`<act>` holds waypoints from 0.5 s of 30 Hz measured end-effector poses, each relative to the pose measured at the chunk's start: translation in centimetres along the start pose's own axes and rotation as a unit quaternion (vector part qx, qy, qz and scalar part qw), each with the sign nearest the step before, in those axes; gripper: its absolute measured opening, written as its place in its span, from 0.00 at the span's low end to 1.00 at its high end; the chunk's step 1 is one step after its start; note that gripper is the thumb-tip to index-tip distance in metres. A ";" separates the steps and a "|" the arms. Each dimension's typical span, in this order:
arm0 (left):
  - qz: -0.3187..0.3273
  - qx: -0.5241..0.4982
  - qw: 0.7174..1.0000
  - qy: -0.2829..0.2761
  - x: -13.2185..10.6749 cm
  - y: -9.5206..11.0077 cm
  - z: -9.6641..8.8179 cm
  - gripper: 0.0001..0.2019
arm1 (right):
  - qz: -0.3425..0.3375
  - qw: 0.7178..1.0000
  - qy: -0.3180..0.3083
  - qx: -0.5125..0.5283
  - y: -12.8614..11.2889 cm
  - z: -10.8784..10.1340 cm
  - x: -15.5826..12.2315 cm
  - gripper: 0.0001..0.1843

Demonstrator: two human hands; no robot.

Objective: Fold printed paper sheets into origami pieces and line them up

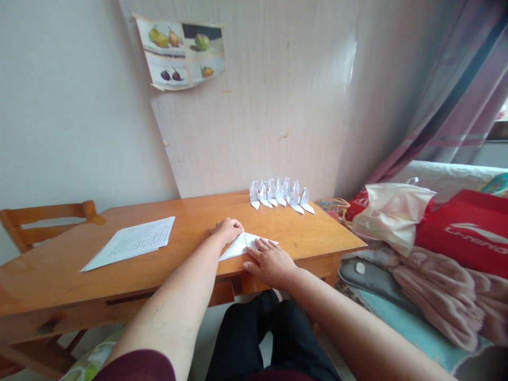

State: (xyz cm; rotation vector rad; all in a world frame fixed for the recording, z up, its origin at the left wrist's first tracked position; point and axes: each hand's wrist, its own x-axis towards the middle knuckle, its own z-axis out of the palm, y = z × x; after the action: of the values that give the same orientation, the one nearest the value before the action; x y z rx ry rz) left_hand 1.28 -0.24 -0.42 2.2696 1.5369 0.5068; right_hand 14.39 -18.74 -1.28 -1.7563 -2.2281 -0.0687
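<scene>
A folded sheet of printed paper [235, 250] lies on the table near its front edge, roughly triangular in outline. My left hand [227, 230] is at its upper tip, with the fingers curled and pinching the paper there. Across the right part of the sheet, my right hand [272, 259] rests palm down with its fingers stretched out, pressing on it. Farther back on the table stand several folded paper figures [281, 191] in a close group, with pointed upright parts and flat tips toward me.
A stack of printed sheets [133, 241] lies on the left of the wooden table [198, 211]. A wooden chair [51, 214] is at the far left. Red bags [468, 233], a cream cloth [397, 211] and a pink blanket [436, 291] are piled on the right.
</scene>
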 end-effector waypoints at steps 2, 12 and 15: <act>0.001 -0.002 1.000 0.000 0.0 -0.1 0.0 0.07 | 0.001 1.000 -0.002 0.001 0.0 -0.1 0.0 0.32; 0.005 -0.025 1.000 0.007 0.4 -0.4 0.2 0.06 | 0.003 1.000 -0.009 0.010 -0.1 -0.1 0.0 0.33; 0.007 -0.039 0.999 0.011 0.4 -0.5 0.4 0.06 | 0.001 1.000 -0.008 0.011 0.0 -0.1 0.0 0.33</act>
State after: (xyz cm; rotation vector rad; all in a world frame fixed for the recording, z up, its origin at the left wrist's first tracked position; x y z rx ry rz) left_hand 1.18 0.27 -0.95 2.2239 1.4871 0.5868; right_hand 14.39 -18.77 -1.16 -1.7544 -2.2287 -0.0287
